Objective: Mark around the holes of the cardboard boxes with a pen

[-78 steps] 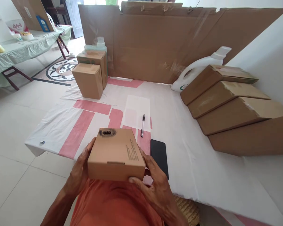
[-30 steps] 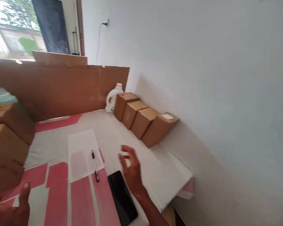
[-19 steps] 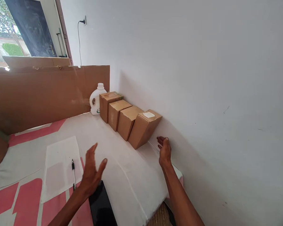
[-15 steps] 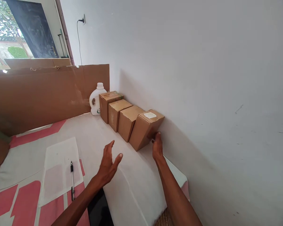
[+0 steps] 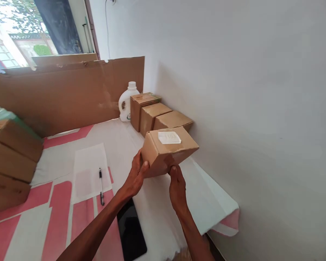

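From the head view, a labelled cardboard box (image 5: 168, 150) sits at the centre of the frame, lifted and tilted just in front of a row of three boxes (image 5: 159, 114) that runs along the wall toward a white bottle (image 5: 126, 101). The left hand (image 5: 136, 175) is pressed flat against the box's left side; the right hand (image 5: 176, 185) pinches its lower front corner. With so small a hold underneath, the box could slip or swing down onto the white cloth (image 5: 206, 195), or knock the nearest box in the row. A pen (image 5: 100, 185) lies on paper (image 5: 89, 170) at lower left, with a black phone (image 5: 130, 232) below.
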{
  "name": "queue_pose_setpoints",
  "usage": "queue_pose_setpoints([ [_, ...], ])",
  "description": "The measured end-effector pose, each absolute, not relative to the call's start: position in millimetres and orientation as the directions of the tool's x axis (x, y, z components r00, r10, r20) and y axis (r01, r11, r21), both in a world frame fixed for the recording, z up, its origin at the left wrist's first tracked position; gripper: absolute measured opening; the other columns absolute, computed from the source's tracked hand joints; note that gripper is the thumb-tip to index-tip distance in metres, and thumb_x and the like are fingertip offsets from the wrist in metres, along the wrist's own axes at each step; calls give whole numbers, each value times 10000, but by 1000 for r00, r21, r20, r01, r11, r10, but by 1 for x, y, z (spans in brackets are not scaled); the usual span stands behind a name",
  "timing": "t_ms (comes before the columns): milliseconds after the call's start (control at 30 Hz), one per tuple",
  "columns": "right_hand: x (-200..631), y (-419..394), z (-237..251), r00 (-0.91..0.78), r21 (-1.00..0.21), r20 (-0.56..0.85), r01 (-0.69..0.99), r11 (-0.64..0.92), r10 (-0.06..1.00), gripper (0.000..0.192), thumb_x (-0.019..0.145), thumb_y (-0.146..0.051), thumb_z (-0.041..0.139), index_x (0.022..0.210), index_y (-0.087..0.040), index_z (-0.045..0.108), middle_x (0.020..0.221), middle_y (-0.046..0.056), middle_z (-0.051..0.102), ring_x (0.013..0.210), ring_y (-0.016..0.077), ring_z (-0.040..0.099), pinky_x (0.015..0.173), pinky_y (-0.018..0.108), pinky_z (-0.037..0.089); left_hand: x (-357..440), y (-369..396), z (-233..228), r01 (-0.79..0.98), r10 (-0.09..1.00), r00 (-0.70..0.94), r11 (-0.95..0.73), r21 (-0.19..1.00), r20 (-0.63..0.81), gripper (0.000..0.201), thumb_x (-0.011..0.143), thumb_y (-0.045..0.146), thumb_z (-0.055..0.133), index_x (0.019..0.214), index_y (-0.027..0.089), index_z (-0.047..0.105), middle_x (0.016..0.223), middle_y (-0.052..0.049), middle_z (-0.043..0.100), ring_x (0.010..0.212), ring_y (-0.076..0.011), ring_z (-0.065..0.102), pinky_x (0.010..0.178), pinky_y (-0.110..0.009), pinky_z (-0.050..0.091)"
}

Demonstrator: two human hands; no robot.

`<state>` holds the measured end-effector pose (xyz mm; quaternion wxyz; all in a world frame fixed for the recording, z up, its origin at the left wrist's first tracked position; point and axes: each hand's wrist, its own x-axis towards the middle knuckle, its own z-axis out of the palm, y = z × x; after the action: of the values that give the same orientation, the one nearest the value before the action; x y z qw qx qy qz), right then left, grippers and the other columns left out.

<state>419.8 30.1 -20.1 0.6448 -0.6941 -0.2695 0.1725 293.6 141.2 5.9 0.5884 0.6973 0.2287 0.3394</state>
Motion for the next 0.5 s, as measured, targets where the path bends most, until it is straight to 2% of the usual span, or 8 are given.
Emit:
queue_pose_setpoints([
  [133, 327, 36, -1, 617, -982, 158, 180, 58, 770, 466, 1082, -643, 463, 1192, -244, 675, 1129, 88, 716, 1064, 279, 650, 936, 421, 541, 167, 127, 21, 26, 872, 472, -160, 987, 129, 784, 1040, 771, 406, 1640, 269, 459, 1697, -131, 481, 1635, -375, 337, 1352, -587, 254],
  [233, 251, 38, -3, 442, -975, 197, 179, 130, 875, 441, 1095, -587, 477, 1328, -260, 659, 1257, 112, 713, 1183, 308, 653, 1003, 464, 556, 73, 108, 10, 79, 972, 222, -96, 992, 77, 827, 1013, 812, 412, 1597, 238, 530, 1640, -140, 554, 1649, -367, 312, 1374, -560, 192],
  [333, 195, 34, -21, 300, -977, 179, 164, 134, 937, 472, 1088, -571, 511, 1444, -283, 625, 1419, 123, 678, 1342, 337, 609, 1113, 516, 524, 8, 78, -10, 57, 999, 32, -24, 998, 22, 849, 1002, 833, 397, 1588, 235, 537, 1647, -143, 546, 1662, -346, 291, 1376, -530, 198],
  [433, 172, 29, -44, 197, -979, 152, 162, 121, 968, 492, 1094, -551, 501, 1494, -283, 604, 1484, 126, 654, 1394, 329, 589, 1192, 534, 472, -17, 51, -29, 76, 999, -30, 37, 996, -34, 877, 987, 857, 387, 1562, 217, 558, 1657, -159, 533, 1642, -356, 334, 1362, -542, 238],
  [500, 170, 28, -55, 159, -979, 143, 169, 116, 977, 486, 1096, -551, 480, 1467, -272, 624, 1464, 132, 667, 1358, 319, 615, 1167, 521, 495, -19, 42, -38, 87, 998, -39, 51, 995, -48, 892, 975, 869, 396, 1545, 204, 567, 1645, -174, 544, 1610, -373, 392, 1341, -565, 283],
])
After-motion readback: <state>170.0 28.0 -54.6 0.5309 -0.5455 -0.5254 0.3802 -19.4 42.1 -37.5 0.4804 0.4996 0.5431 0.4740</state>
